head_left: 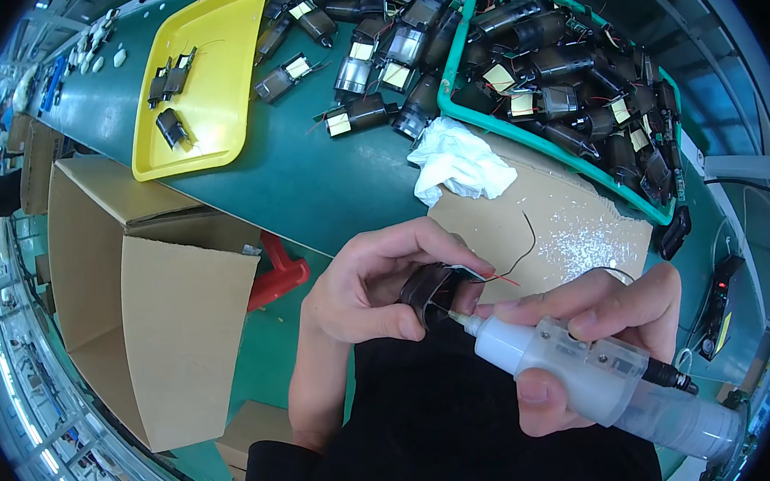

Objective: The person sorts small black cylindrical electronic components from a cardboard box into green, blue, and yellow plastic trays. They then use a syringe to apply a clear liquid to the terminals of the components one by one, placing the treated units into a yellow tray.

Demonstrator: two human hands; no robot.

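Observation:
My left hand [377, 282] grips a small dark cylindrical part [432, 288] with thin black and red wires trailing off to the right. My right hand [592, 337] holds a translucent white dispensing tool [594, 373] with a narrow nozzle. The nozzle tip touches the dark part just below my left thumb. Both hands hover over my lap at the front edge of the green table [308, 179].
A green basket [521, 130] full of dark parts stands at the back right, with more loose parts beside it. A yellow tray [219, 82] holds a few parts. A cardboard sheet [547, 228], a white cloth [456, 162] and an open cardboard box [136, 296] lie nearby.

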